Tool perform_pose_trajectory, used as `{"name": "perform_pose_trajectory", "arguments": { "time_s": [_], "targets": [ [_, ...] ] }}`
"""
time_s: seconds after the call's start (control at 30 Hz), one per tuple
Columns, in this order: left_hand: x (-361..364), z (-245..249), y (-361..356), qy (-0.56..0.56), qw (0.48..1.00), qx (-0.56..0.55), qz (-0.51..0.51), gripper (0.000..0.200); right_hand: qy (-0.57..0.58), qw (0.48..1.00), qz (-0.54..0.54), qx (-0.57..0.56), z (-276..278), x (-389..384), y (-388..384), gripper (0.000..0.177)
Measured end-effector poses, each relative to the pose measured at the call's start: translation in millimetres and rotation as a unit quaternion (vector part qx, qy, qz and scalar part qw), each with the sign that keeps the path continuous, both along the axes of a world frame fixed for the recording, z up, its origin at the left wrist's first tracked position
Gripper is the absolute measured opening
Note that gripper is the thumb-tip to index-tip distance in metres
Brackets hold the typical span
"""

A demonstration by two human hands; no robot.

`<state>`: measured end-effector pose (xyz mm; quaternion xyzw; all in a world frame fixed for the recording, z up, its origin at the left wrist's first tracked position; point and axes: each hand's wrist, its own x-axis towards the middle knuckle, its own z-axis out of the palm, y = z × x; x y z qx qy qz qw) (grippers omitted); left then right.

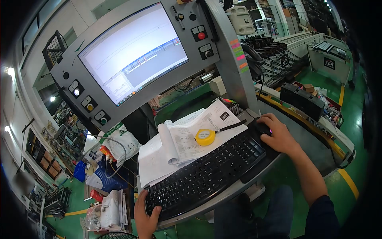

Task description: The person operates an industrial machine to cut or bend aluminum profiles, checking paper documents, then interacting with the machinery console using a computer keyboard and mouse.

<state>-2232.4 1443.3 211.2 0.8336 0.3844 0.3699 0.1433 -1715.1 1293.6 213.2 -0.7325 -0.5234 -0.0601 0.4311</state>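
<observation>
A black keyboard [207, 175] lies slanted on the narrow shelf of a machine console. At its left end rests my left hand [145, 215], thumb and fingers apart, touching the corner and holding nothing. My right hand [280, 136] is wrapped over a dark computer mouse [262, 128] to the right of the keyboard; the palm hides much of it. Behind the keyboard are printed papers [191, 137], one sheet curled into a roll. A yellow tape measure [205, 137] with a black strap sits on them. Above, the lit monitor [135, 51] shows a drawing and a table.
Buttons surround the screen, including a red knob [201, 36]. A white plastic bag [120, 145] and cables are left of the shelf. Lower left stands a pink basket [93, 217] with papers. On the right, a black box [302, 100] sits by a machine rail [334, 139].
</observation>
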Motion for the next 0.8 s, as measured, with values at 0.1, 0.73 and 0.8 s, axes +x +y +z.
{"name": "perform_pose_trajectory", "arguments": {
  "time_s": [0.1,0.73,0.8],
  "targets": [
    [1.8,3.8,-2.0,0.008,1.000,-0.004,0.004,0.071,-0.019,1.000,0.002,0.013,-5.2,3.6,2.1,0.052],
    [-2.3,3.8,4.5,0.042,0.998,0.044,-0.001,0.066,-0.014,1.000,0.004,0.004,-2.8,1.8,0.9,0.052],
    [-2.1,3.1,4.4,0.043,0.998,0.046,0.001,0.066,-0.013,1.000,0.004,0.006,-2.6,1.3,1.0,0.052]
  ]
}}
